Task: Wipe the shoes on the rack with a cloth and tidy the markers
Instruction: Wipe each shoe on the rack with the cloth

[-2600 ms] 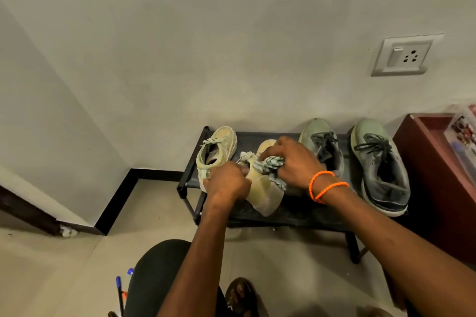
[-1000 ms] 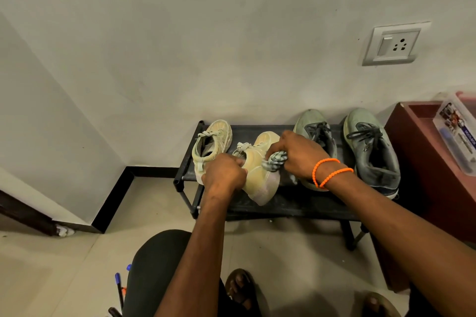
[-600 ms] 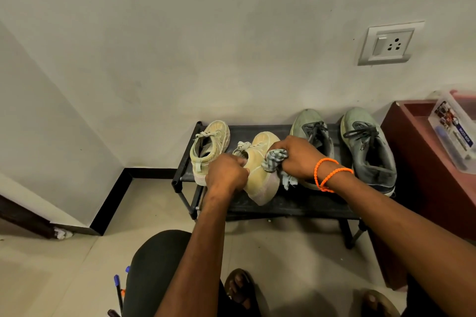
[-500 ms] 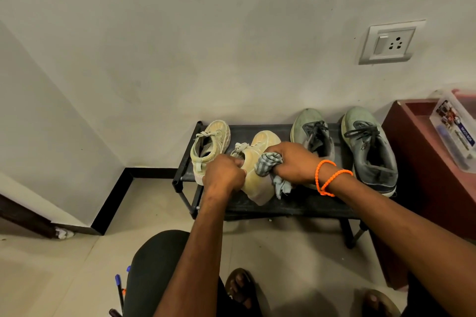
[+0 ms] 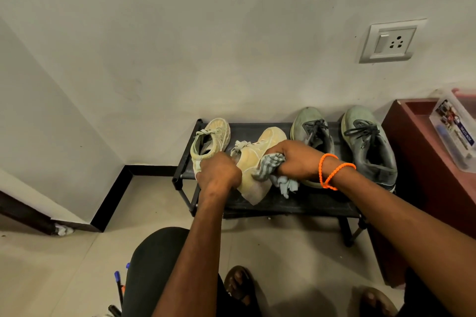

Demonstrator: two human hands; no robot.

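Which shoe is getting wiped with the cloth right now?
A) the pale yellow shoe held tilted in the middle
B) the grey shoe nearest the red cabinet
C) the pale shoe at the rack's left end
A: the right hand presses the cloth against the tilted yellow shoe, which the left hand holds.

Four shoes in a row on the rack (image 5: pixel 304 204) — markers (image 5: pixel 119 288) on floor before it, cabinet (image 5: pixel 422 162) right.

I see a black rack (image 5: pixel 304 203) bearing 4 shoes: 1 cream shoe (image 5: pixel 211 140) left of my grip, the gripped cream shoe (image 5: pixel 257 162) tilted, 2 grey-green shoes (image 5: pixel 371 144) to its right.
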